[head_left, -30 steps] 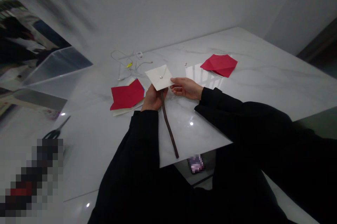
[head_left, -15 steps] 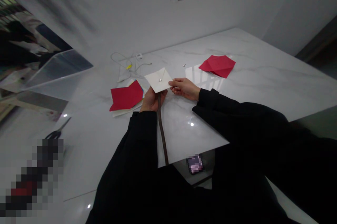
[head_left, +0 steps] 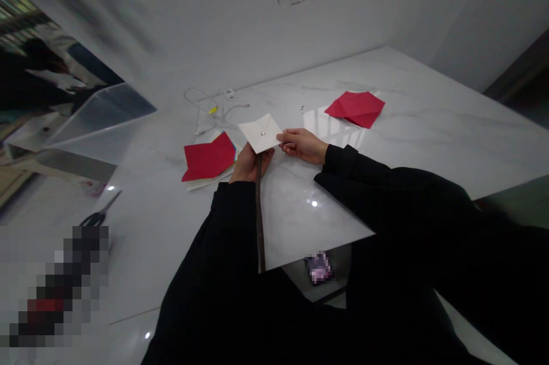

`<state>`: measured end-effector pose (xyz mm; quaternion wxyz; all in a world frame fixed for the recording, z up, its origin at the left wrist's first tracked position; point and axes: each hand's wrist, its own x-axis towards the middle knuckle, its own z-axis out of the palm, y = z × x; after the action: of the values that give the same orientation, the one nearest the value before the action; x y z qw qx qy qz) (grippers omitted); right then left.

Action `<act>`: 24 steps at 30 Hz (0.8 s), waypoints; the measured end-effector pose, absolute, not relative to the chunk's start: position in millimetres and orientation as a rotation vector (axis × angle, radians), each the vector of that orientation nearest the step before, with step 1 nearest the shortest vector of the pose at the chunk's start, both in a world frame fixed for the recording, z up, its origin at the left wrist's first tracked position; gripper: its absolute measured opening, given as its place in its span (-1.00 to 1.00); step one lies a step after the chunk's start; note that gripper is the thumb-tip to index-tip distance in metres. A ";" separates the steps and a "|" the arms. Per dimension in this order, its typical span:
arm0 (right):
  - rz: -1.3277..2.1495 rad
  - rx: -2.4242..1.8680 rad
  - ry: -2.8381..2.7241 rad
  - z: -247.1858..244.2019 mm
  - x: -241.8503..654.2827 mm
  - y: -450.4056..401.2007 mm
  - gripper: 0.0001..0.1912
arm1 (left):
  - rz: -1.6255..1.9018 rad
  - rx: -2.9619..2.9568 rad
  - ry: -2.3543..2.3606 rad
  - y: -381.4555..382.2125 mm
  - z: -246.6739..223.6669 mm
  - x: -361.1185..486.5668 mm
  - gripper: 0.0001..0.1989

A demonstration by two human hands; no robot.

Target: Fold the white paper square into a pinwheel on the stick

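I have the white paper square (head_left: 260, 133) held up above my left hand (head_left: 249, 163), whose fingers are hidden behind it, so I can't tell the grip. My right hand (head_left: 302, 146) is just beside it, fingers pressed together, tips at the square's right corner. A brown strip (head_left: 259, 222) runs straight down from the square toward me

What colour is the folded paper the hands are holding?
White folded paper, with a small silver stud at its centre; best seen in the head view.
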<state>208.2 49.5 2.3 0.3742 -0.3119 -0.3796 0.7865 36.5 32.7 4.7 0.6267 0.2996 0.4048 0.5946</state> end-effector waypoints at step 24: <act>2.023 -0.797 -1.037 1.4 215.2 58.3 -0.77 | 1.352 0.627 0.922 39.9 -5.6 31.7 -0.67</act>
<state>215.2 58.3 1.4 0.3582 -0.3090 -0.4020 0.7840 31.7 39.9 -5.6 0.6398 0.2749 0.4044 0.5929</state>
